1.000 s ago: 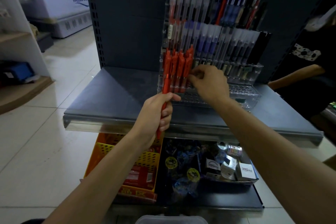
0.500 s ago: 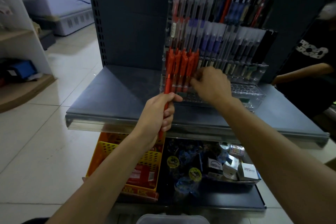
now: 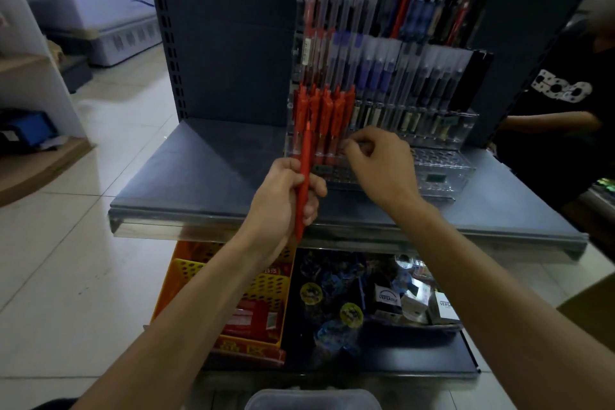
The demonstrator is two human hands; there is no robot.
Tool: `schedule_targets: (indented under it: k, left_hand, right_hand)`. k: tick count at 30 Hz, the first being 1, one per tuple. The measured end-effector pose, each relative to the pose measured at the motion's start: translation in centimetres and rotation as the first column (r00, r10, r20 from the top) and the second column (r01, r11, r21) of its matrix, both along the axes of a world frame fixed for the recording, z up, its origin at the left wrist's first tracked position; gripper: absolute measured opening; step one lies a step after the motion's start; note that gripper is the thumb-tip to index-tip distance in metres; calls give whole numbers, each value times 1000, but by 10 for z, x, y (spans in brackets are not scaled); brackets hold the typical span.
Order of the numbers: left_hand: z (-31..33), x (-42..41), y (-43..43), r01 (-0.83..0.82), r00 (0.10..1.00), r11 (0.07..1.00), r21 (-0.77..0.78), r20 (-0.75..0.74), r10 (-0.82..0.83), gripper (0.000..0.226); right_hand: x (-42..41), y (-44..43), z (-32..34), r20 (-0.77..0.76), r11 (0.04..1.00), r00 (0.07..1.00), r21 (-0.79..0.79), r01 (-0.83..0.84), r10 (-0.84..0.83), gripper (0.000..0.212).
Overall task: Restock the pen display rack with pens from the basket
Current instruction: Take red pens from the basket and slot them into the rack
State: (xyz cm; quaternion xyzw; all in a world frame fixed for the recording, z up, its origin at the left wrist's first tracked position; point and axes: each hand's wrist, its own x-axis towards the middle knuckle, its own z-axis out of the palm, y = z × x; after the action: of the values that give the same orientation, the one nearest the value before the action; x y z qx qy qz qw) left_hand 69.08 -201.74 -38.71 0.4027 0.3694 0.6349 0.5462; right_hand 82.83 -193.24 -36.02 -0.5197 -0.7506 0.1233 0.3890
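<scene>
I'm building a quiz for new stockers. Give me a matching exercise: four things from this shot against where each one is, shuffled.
Things: 1 loose red pen; 2 right hand; 3 yellow basket; 4 white chest freezer.
Places: A on the lower shelf; B at the row of red pens in the rack; C gripped in the left hand; D far background, left.
Pairs: 1-C, 2-B, 3-A, 4-D.

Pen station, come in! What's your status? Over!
Left grip holds one red pen. Right grip at racked pens, fingers curled, pinch unclear. Nothing blocking rack.
</scene>
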Motion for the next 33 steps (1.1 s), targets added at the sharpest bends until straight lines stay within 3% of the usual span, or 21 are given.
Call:
schedule_targets:
  k: [6, 8, 11, 16, 21, 29, 33]
  left_hand:
    - [-2, 5, 1, -13, 1000, 998, 62, 1, 13, 13]
    - [-2, 6, 1, -20, 999, 997, 74, 43, 17, 12]
    - [-4, 8, 0, -27, 999, 997, 68, 45, 24, 14]
    - [-6, 8, -4, -30, 999, 999, 25, -21, 31, 9]
    - [-6, 5, -6, -26, 993, 1000, 0, -115, 26, 11]
    - [-5, 2, -7, 41, 980, 999, -27, -192, -45, 18]
    - [-5, 1, -7, 68, 968, 997, -34, -238, -74, 18]
  right_hand:
    - [10, -23, -2, -230, 955, 939, -94, -281, 253, 37]
    - [12, -30, 1, -301, 915, 890, -106, -389, 343, 30]
    - [14, -35, 1, -284, 858, 850, -138, -494, 443, 15]
    - [21, -31, 0, -264, 888, 884, -155, -433, 385, 15]
    - [22, -19, 25, -461, 944, 866, -152, -293, 194, 17]
    - [9, 9, 48, -208, 996, 975, 26, -81, 85, 13]
    - [3, 17, 47, -48, 996, 995, 19, -84, 84, 16]
